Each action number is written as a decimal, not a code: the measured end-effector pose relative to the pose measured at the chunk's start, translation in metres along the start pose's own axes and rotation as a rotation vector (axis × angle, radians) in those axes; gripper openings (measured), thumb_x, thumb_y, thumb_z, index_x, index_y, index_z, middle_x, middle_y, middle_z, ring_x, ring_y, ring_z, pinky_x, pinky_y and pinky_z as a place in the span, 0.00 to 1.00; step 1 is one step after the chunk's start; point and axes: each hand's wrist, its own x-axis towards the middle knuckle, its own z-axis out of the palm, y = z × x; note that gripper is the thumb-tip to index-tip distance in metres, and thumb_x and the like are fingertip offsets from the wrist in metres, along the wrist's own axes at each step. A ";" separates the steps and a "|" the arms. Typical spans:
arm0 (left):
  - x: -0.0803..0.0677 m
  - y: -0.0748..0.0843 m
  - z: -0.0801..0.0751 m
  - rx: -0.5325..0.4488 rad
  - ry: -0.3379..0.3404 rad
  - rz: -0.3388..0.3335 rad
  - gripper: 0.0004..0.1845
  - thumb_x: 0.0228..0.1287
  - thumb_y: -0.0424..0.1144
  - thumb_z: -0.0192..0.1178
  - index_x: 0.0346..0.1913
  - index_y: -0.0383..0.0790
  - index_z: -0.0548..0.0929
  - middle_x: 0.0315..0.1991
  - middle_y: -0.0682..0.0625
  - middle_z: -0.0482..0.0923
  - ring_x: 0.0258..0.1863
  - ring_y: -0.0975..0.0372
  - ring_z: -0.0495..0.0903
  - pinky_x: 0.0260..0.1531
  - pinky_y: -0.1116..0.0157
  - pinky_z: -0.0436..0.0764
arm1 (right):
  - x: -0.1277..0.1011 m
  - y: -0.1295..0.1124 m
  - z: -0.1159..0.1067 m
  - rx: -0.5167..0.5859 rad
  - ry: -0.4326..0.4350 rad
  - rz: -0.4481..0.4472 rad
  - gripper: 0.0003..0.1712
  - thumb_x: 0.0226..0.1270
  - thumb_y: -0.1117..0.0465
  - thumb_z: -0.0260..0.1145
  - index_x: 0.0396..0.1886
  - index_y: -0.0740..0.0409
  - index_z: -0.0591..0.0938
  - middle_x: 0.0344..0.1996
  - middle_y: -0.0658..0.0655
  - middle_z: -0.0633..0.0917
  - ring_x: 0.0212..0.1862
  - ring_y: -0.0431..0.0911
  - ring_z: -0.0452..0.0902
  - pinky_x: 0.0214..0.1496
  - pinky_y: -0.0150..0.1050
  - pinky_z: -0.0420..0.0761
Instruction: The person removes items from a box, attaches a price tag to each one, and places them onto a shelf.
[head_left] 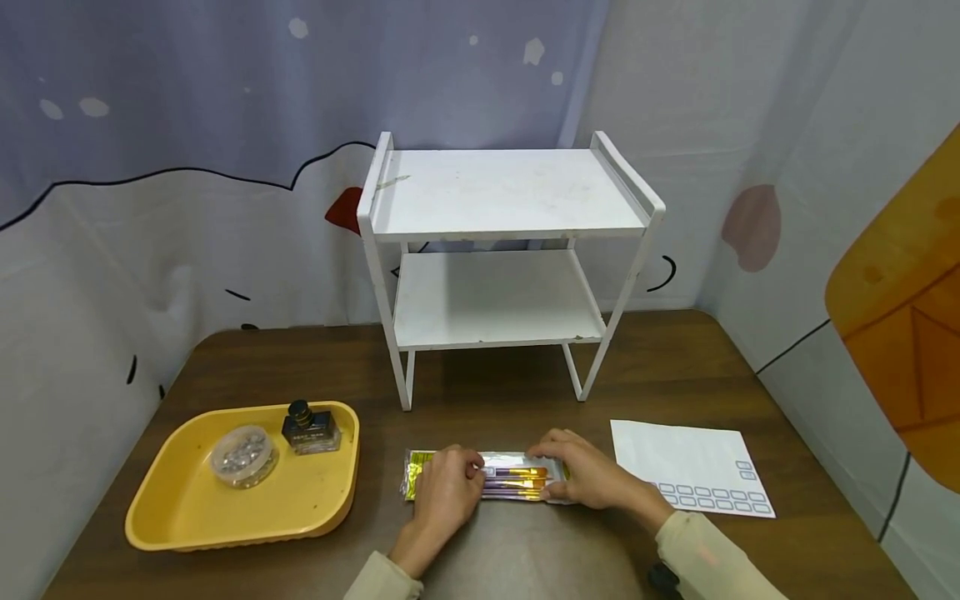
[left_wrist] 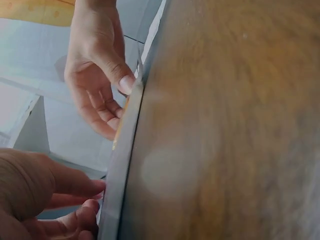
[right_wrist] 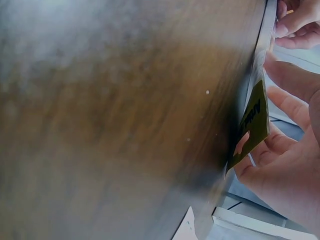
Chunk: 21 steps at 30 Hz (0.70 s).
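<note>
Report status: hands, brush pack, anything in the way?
Left hand and right hand grip brush pack flat on table. Nothing blocks it.

Camera placement: one head view, two wrist views.
The table (head_left: 525, 392) is viewed from above; both wrist views are set close along its surface.

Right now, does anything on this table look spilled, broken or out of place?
Nothing stands out. Both hands grip the flat clear packet of paintbrushes lying on the brown wooden table. The dark ink bottle stands upright in the yellow plastic tray, and the white two-tier shelf stands level.
</note>
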 end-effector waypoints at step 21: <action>-0.002 -0.003 -0.008 0.027 -0.147 0.013 0.06 0.42 0.43 0.71 0.28 0.51 0.88 0.27 0.52 0.84 0.26 0.55 0.82 0.15 0.64 0.70 | -0.001 -0.001 -0.001 0.013 -0.022 0.019 0.26 0.48 0.55 0.74 0.51 0.49 0.80 0.44 0.47 0.77 0.48 0.41 0.70 0.48 0.39 0.72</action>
